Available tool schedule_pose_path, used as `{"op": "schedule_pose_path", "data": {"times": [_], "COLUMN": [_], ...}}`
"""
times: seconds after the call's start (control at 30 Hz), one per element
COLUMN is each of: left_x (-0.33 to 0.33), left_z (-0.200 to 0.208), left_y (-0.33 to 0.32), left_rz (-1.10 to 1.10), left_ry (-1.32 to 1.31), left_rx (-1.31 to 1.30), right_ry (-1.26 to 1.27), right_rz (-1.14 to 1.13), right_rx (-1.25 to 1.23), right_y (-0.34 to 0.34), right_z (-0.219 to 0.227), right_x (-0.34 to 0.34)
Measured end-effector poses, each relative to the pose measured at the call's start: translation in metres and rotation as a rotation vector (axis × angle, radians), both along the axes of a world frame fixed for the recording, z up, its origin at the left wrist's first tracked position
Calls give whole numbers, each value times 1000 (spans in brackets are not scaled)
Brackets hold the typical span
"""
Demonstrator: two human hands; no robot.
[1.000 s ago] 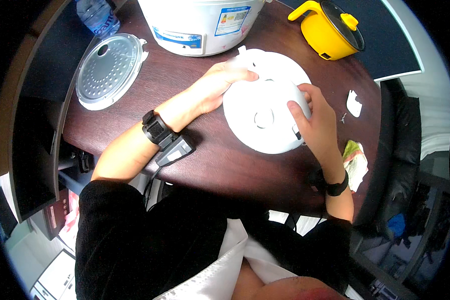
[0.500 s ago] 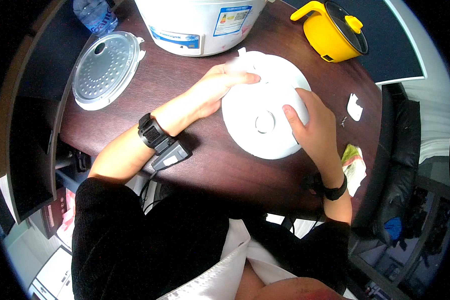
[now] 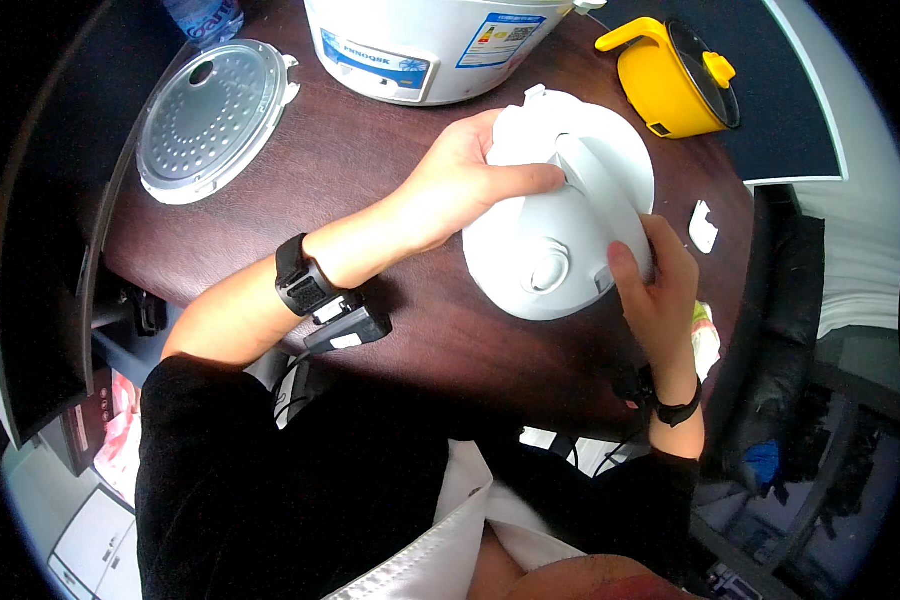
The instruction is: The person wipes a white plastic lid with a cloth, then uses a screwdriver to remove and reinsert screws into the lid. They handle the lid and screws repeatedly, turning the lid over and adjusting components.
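A round white rice cooker lid [image 3: 515, 225], with a raised curved handle and a round steam-vent knob, is held above the dark table in both hands. My left hand [image 3: 470, 175] grips its far left edge, thumb lying across the top beside the handle and the other fingers hidden. On the right side, my right hand [image 3: 655, 280] clasps the rim, its thumb on the near right part and its remaining fingers curled around the edge. The white rice cooker body [image 3: 450, 40] stands just beyond the lid, cut off by the upper picture edge.
A clear perforated inner lid [image 3: 210, 125] lies at the far left by a water bottle [image 3: 205, 18]. Toward the far right stands a yellow electric pot [image 3: 670, 85]. A small white plastic piece [image 3: 703, 228] and a cloth [image 3: 705, 338] lie along the table's right side.
The lid has turned and tilted in my hands, so its handle shows more plainly. It sits slightly farther right in view, and my left thumb has shifted with it.
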State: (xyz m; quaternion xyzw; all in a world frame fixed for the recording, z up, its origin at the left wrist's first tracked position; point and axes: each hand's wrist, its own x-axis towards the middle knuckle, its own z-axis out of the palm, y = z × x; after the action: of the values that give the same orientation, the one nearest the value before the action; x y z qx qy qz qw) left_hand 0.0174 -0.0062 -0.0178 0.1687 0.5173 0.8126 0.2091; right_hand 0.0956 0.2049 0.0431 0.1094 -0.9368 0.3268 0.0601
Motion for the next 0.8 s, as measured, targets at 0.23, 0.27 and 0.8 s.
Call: {"op": "schedule_pose_path", "data": {"times": [0.23, 0.27, 0.8], "left_x": [2, 1, 4], "left_z": [-1, -2, 9], "left_y": [1, 1, -4], "left_rz": [105, 119, 135], "left_ry": [173, 182, 177], "left_rx": [-43, -39, -44], "right_ry": [67, 69, 94], "right_rz": [43, 38, 59], "right_rx": [26, 38, 42], "right_y": [0, 0, -6], "right_z": [0, -1, -7], "right_x": [2, 2, -4]}}
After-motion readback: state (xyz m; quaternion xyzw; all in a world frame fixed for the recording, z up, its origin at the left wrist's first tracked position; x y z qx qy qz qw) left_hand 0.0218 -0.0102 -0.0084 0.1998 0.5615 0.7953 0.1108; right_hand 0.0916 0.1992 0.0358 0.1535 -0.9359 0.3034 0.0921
